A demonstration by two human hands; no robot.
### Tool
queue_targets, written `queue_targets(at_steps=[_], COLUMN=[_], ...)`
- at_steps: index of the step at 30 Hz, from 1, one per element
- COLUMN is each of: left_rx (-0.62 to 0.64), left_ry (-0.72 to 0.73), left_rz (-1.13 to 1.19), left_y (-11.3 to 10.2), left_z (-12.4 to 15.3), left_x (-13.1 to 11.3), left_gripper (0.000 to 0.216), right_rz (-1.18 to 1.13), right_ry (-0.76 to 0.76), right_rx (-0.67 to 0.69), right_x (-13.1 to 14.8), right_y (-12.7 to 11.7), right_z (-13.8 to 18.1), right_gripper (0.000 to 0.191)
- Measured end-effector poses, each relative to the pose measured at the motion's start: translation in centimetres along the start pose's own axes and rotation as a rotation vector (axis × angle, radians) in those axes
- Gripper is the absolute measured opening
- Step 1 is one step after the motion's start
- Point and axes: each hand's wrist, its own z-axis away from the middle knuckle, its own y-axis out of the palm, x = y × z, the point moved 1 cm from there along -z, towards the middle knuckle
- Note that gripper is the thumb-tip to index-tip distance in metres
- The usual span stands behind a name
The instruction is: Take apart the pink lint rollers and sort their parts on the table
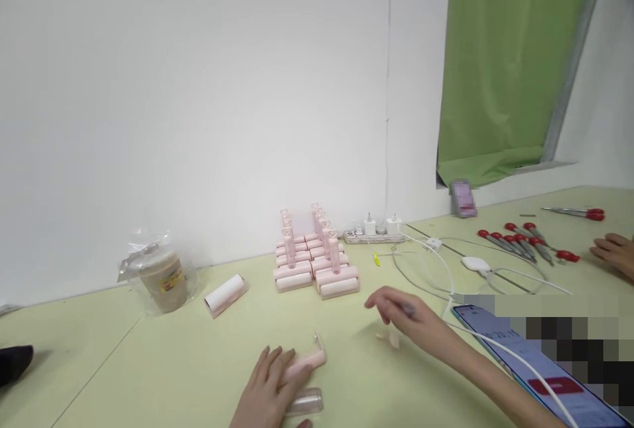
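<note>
My left hand [275, 375] is closed over a pink lint roller frame [306, 363] with a bent arm at its end, held down on the table. Just below that frame lies a clear plastic tube [308, 401], partly hidden by the same hand. My right hand [401, 312] hovers to the right with bent fingers; something small and greyish shows at it, too unclear to name. Beneath this hand, a small pale pink piece [391, 339] lies on the table. Farther back stand several pink lint rollers [337, 281] in two rows, handles upright.
A loose white roll [225, 294] and a bagged tub [166, 279] are at left. White cables run from a power strip [374, 238] past a phone [525, 362] at right. Red-handled tools [520, 243] lie near another person's hand [614, 253].
</note>
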Motion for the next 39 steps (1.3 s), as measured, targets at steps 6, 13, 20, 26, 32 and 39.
queue_targets(at_steps=[6,13,20,26,32,39], left_rx=[0.246,0.322,0.399,0.333,-0.06,-0.083], left_ry=[-0.234,-0.456,-0.665,-0.696,-0.565,-0.68], left_rz=[0.231,0.308,0.427,0.661,0.755,0.708], left_y=[0.5,2.6,6.3,6.4,3.9,6.4], left_z=[-0.3,-9.3,-20.5,-22.8,-19.0,-15.0], left_x=[-0.3,-6.3,-11.8,-11.0,-6.4,1.3], left_gripper=[0.049,0.047,0.038,0.054,0.04,0.055], right_rz=[0.906,1.023,1.065,0.989,0.915,1.083], right_ry=[0.064,0.196,0.348,0.23,-0.04,-0.08], right_rx=[0.29,0.221,0.077,-0.092,-0.113,0.039], right_x=[-3.0,-4.5,-4.7,-4.0,-3.7,-4.6], right_y=[1.2,0.7,-1.7,-2.9,-1.0,1.2], right_z=[1.2,0.4,0.4,0.4,0.6,0.8], right_gripper=[0.025,0.032,0.032,0.033,0.03,0.059])
